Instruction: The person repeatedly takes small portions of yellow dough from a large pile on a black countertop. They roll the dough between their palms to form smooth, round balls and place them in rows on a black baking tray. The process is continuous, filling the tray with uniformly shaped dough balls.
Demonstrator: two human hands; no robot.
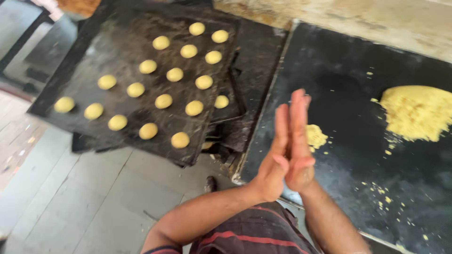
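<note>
Left hand (273,162) and right hand (300,141) pressed flat palm to palm, fingers straight and pointing up-away, held in the air over the near-left edge of the dark tabletop (348,188). Grip state: both hands flat, not curled; whether a bit of dough sits between the palms cannot be told, nothing shows at the edges. Palms look like a rolling pose, my judgement only.

Nearest thing: small dough clump (315,136), yellow, crumbly, lying on the tabletop just beside the right hand's fingers, partly hidden behind them. Large dough pile (416,113) further right, well apart from the hands, with loose crumbs scattered between and below.

Left of the tabletop: black baking tray (89,61), tilted in view, resting on other dark trays, carrying about 19 round yellow dough balls (163,101) in slanted rows, none touching each other. 1 ball sits at the tray's right edge, close to the lip. Grey tiled floor (70,197) below.

Risks, judged: if dough is between the palms, uneven pressure could flatten or crumble it, since the mix looks dry. A piece could slip out and drop to the floor, as the hands hang right at the tabletop edge. The tray looks loosely stacked; a knock could shift it and roll balls together or off.
</note>
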